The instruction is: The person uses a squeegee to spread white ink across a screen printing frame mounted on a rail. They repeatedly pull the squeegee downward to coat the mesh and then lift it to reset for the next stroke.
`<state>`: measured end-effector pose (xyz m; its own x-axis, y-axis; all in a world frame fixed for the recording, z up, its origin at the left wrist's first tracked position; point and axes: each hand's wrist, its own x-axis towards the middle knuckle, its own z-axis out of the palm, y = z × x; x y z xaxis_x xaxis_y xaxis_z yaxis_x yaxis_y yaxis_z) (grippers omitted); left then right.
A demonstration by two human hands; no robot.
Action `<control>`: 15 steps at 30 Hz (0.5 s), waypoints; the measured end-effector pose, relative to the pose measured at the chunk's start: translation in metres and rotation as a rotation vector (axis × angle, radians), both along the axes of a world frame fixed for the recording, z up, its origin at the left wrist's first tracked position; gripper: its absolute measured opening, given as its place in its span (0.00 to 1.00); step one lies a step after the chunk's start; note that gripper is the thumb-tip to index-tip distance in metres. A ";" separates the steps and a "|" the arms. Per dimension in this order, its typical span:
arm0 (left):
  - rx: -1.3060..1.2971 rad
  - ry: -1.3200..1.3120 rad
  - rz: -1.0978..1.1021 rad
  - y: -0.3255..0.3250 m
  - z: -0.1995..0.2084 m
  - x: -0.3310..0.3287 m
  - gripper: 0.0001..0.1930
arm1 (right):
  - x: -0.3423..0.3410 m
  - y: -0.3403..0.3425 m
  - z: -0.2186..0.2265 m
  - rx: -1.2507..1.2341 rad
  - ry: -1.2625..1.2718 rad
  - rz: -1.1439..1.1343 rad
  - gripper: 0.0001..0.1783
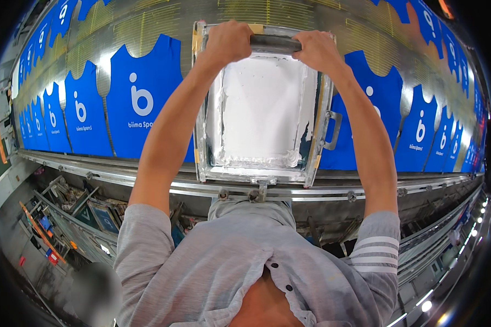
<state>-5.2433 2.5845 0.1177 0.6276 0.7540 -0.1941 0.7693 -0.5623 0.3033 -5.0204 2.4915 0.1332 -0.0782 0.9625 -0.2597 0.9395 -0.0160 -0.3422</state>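
Note:
A screen-printing frame (202, 147) lies in front of me over the long print table, and thick white ink (262, 109) covers most of its mesh. Across its far end runs a squeegee (274, 44) with a dark rounded handle. My left hand (228, 43) is closed round the left end of that handle. The right end is gripped by my right hand (317, 50), fingers wrapped over it. Both arms stretch forward over the frame. The squeegee's blade edge is hidden. A metal side handle (333, 131) sticks out from the frame's right side.
Blue sleeveless garment pieces with white prints lie in rows, including one on the left (144, 82) and a partly covered one on the right (376, 82). A metal rail (191, 189) follows the table's near edge. Racks with stored frames (101, 215) stand at lower left.

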 end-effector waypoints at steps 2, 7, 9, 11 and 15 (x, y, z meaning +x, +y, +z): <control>0.043 -0.031 -0.015 -0.022 -0.003 -0.008 0.17 | -0.005 -0.021 -0.011 0.070 0.017 -0.007 0.17; -0.036 -0.031 -0.016 -0.106 -0.006 -0.052 0.14 | -0.041 -0.108 -0.027 0.173 0.057 0.082 0.11; -0.007 -0.159 -0.009 -0.154 -0.009 -0.076 0.07 | -0.064 -0.150 -0.020 0.081 0.052 0.097 0.14; -0.035 -0.221 0.036 -0.204 -0.001 -0.094 0.07 | -0.085 -0.195 -0.019 0.084 0.074 0.100 0.13; -0.115 -0.237 0.055 -0.269 0.006 -0.122 0.07 | -0.115 -0.259 -0.012 0.052 0.135 0.068 0.14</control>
<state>-5.3657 2.3159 0.1241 0.6248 0.7693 -0.1332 0.6975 -0.4732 0.5381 -5.1354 2.2320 0.1208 -0.1743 0.9657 -0.1923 0.8831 0.0669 -0.4645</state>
